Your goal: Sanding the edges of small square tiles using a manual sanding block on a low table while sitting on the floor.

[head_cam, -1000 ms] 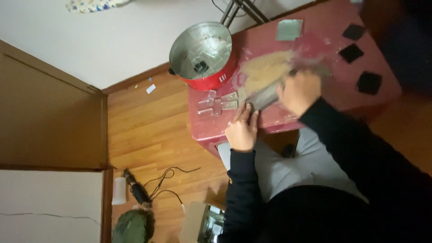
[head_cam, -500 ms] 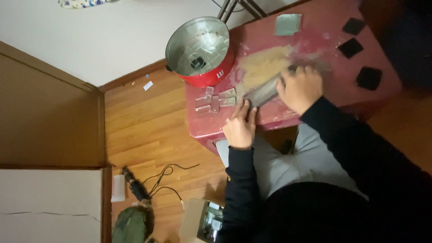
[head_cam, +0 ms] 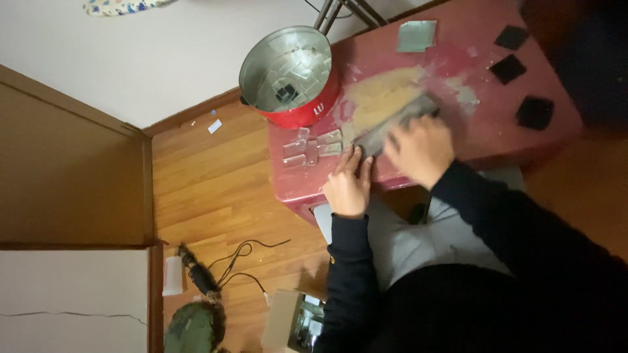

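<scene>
Nearest the camera, at the lower right of the frame, dark sleeves run up from the person's lap to a low red bench [head_cam: 307, 186]; the left hand [head_cam: 348, 186] lies near the bench's front edge with fingers spread flat, apparently pinning the near end of a grey sheet [head_cam: 392, 127], probably so it does not slide; the right hand [head_cam: 418, 149] sits just beside it toward the centre, curled and pressing down on the same sheet, though blur hides whether it grips a tool or only the sheet itself; the sheet stretches diagonally away from both hands toward the upper right, over a tan, dusty patch [head_cam: 383, 95] on the bench top. Just left of the left hand lie several small clear pieces [head_cam: 307, 149], close enough to reach; beyond them, at the upper centre, a red-walled metal pot [head_cam: 307, 112] stands open with more fragments inside. Farther along the bench lie a pale square tile [head_cam: 417, 36] and three dark squares [head_cam: 510, 65], well apart from the hands. On the wooden floor at the lower left lie a black corded tool [head_cam: 196, 274] and a small cardboard box [head_cam: 281, 320].
</scene>
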